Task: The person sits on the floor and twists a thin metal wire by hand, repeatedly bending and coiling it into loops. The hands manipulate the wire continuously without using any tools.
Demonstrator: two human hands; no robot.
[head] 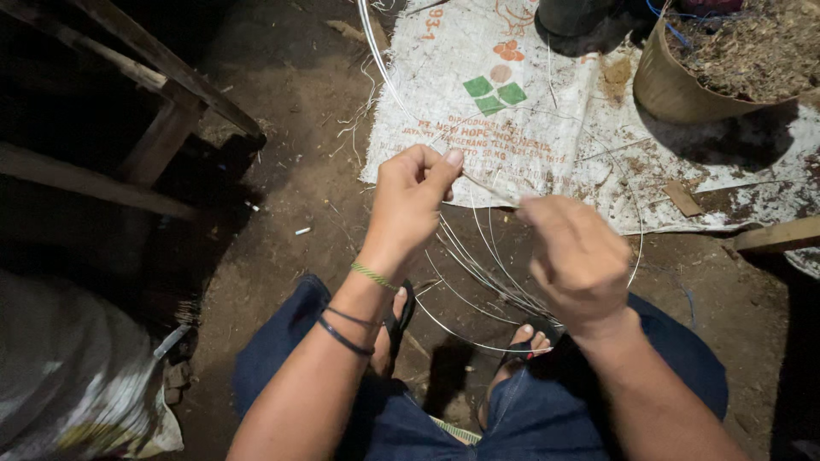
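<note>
My left hand (pixel 410 201) pinches a thin pale strand between thumb and forefinger, at the middle of the view. My right hand (pixel 576 256) is closed on the same strand a little to the right and lower. The thin strand (pixel 487 189) runs taut between the two hands and curves up past the top edge. Below the hands a bundle of several looped pale strands (pixel 487 277) hangs over the dirt floor, near my feet in sandals (pixel 530 337). Thin bands circle my left wrist.
A white woven sack (pixel 512 94) lies flat on the dirt ahead. A woven basket (pixel 692 81) full of dry shavings stands at the top right. Wooden beams (pixel 154 77) cross the dark left side. A pale filled bag (pixel 68 384) sits at the lower left.
</note>
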